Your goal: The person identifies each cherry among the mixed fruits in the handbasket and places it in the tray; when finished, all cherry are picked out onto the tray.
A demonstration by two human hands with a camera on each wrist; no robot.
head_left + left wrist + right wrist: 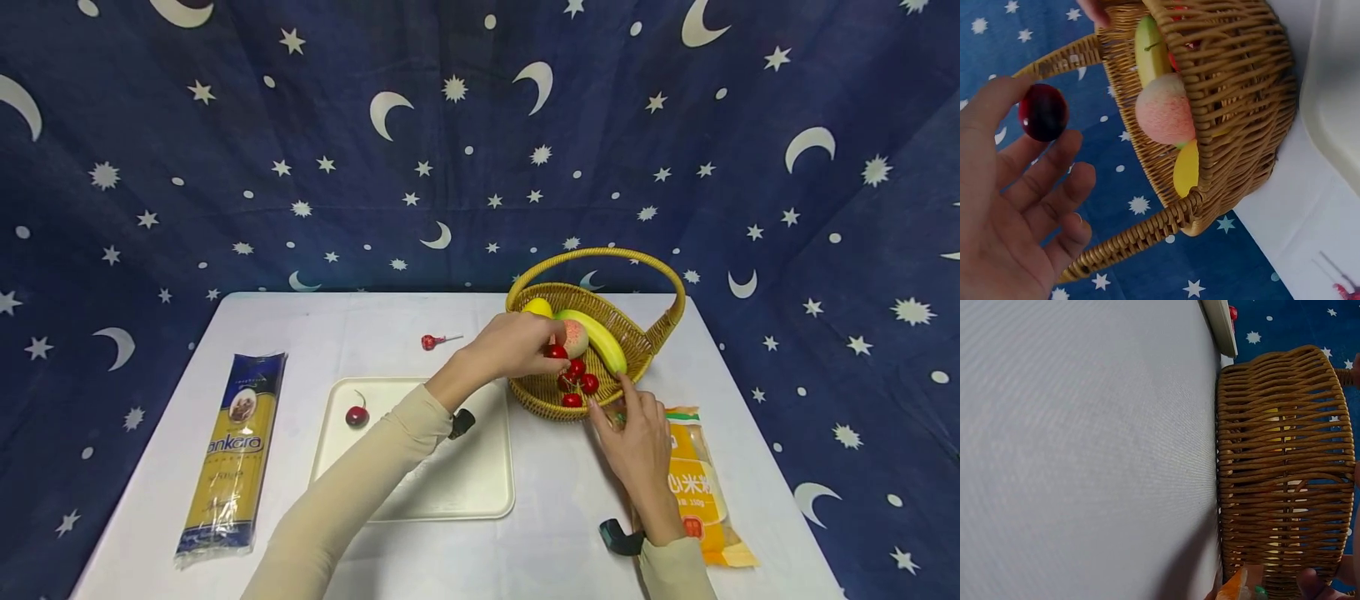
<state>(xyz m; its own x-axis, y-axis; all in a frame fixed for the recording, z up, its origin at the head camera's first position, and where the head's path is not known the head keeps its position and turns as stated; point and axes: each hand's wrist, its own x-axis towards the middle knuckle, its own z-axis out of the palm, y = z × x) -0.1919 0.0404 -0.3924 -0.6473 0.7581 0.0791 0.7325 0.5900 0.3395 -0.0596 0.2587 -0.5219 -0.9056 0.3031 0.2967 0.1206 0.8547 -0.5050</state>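
Note:
My left hand point(517, 346) pinches a dark red cherry point(1044, 113) between thumb and fingers, over the wicker basket point(1241, 112). Inside the basket lie a banana point(602, 340), a peach point(575, 338), a yellow fruit point(537, 307), partly hidden, and several red cherries point(588, 383). At the basket's front right my right hand point(637, 437) holds the rim, thumb toward the front and index finger by the banana's tip. Its fingertips point(1311, 582) show at the outer weave in the right wrist view. Another cherry point(356, 416) with a stem sits on the cream tray point(480, 500).
A blue and yellow pasta packet point(232, 454) lies on the left of the white table. Behind the tray is a red lollipop point(431, 342). An orange packet point(697, 492) lies beside my right forearm, partly covered. The basket's arched handle point(600, 252) rises at the back.

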